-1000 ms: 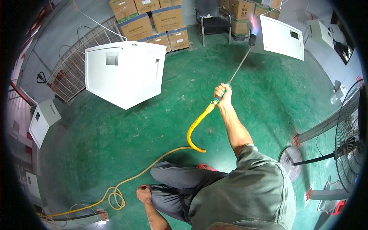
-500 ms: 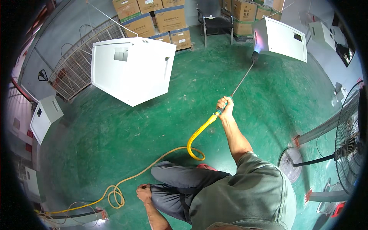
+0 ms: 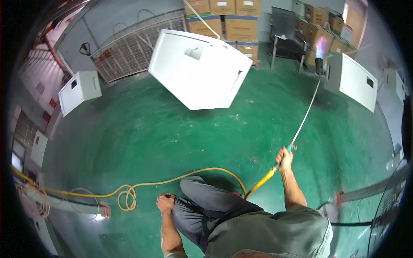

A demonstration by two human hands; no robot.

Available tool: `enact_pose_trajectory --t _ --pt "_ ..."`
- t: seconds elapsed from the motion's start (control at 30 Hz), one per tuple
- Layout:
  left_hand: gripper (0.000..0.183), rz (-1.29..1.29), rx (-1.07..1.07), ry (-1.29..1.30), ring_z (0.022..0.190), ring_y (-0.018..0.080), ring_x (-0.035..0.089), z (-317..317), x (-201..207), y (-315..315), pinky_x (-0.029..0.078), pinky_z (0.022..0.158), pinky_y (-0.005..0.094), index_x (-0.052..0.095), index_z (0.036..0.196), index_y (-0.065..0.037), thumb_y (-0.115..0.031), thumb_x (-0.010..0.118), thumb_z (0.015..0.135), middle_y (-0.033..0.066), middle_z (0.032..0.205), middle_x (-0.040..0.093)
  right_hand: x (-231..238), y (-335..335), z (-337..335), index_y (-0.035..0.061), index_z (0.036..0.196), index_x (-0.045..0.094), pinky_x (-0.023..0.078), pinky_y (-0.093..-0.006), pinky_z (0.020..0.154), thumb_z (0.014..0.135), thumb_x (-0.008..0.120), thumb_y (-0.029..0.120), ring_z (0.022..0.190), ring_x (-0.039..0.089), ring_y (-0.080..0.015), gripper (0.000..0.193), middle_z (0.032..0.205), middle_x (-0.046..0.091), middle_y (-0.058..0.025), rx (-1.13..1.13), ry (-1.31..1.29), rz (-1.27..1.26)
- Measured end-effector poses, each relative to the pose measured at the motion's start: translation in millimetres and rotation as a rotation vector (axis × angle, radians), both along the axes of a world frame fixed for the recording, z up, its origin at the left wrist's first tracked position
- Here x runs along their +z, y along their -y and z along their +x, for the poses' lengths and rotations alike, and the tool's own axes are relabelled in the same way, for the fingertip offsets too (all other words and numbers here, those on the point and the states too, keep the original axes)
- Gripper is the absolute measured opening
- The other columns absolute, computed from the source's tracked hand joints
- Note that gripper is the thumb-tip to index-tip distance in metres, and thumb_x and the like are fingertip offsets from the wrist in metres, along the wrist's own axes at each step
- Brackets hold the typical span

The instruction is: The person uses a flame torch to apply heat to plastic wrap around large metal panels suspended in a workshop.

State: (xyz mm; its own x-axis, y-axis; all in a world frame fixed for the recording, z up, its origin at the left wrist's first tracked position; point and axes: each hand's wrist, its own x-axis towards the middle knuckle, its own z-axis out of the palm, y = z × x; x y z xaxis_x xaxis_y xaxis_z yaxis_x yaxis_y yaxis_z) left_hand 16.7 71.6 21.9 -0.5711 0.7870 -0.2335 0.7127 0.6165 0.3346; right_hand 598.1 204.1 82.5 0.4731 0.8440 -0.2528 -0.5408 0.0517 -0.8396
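Observation:
My right hand (image 3: 285, 160) is closed around the handle of a gas torch (image 3: 306, 114). The torch's long thin tube reaches away to the far right and ends in a black burner head (image 3: 319, 66), where a bluish-purple flame (image 3: 320, 47) burns. Just right of the burner hangs a white metal box (image 3: 357, 81) with a small dark opening; the flame stands left of it, apart from its face. From the handle's lower end runs a yellow hose (image 3: 263, 182). My left hand (image 3: 165, 203) rests against my bent knee, holding nothing I can see.
A larger white box (image 3: 200, 71) hangs at the far middle, another (image 3: 81, 92) at left. Behind stand a wire-mesh cage (image 3: 133, 49), stacked cartons (image 3: 241, 28) and a black chair (image 3: 286, 41). The hose loops on the green floor; a fan (image 3: 389, 215) stands at right.
The flame, earlier against the right-hand box's left side, now points up beside it. My right hand and torch sit farther right in the picture. The scene has shifted as the view turned.

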Motion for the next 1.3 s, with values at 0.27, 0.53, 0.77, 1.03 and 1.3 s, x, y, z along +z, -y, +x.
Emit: enact_pose_trajectory --t 0.27,0.53,0.77,1.03,1.3 --pt "0.024 0.038 0.014 -0.032 0.114 0.0298 0.06 2 1 8 0.045 0.099 0.0494 0.077 0.092 -0.018 -0.036 0.074 0.077 0.0067 0.111 0.072 13 108 24 0.0083 0.083 0.052 0.038 -0.0285 0.042 0.083 0.063 0.002 0.044 0.046 -0.0109 0.013 0.063 0.052 -0.0001 0.166 0.646 -0.21" --pt "0.026 0.053 0.0 -0.008 0.117 0.0294 0.059 8 6 5 0.044 0.1 0.0492 0.077 0.093 -0.016 -0.036 0.074 0.077 0.0077 0.113 0.071 -6 195 75 0.0069 0.072 0.058 0.045 -0.0429 0.076 0.075 0.07 0.016 0.068 0.055 -0.03 0.016 0.068 0.059 -0.0123 0.358 1.35 -0.293" --pt "0.027 0.058 0.019 -0.006 0.119 0.0287 0.058 11 10 6 0.042 0.104 0.0487 0.077 0.095 -0.016 -0.037 0.074 0.078 0.0074 0.116 0.07 -9 255 94 0.0083 0.086 0.064 0.044 -0.0466 0.085 0.078 0.067 0.022 0.084 0.055 -0.037 0.016 0.082 0.064 -0.0152 0.558 1.472 -0.423" --pt "0.025 0.056 0.011 -0.027 0.119 0.0276 0.058 10 8 6 0.041 0.103 0.0482 0.077 0.094 -0.018 -0.037 0.074 0.079 0.0063 0.115 0.069 -41 269 102 0.0072 0.069 0.054 0.041 -0.0467 0.07 0.073 0.069 0.015 0.064 0.053 -0.0341 0.017 0.065 0.057 -0.0132 0.271 1.478 -0.314" --pt "0.028 0.009 0.016 -0.009 0.12 0.0278 0.058 8 11 8 0.041 0.104 0.0481 0.077 0.096 -0.017 -0.039 0.072 0.079 0.0077 0.116 0.07 -7 250 71 0.0031 0.081 0.06 0.045 -0.043 0.063 0.076 0.067 0.009 0.061 0.056 -0.0288 0.01 0.068 0.06 -0.0109 0.31 1.209 -0.302"
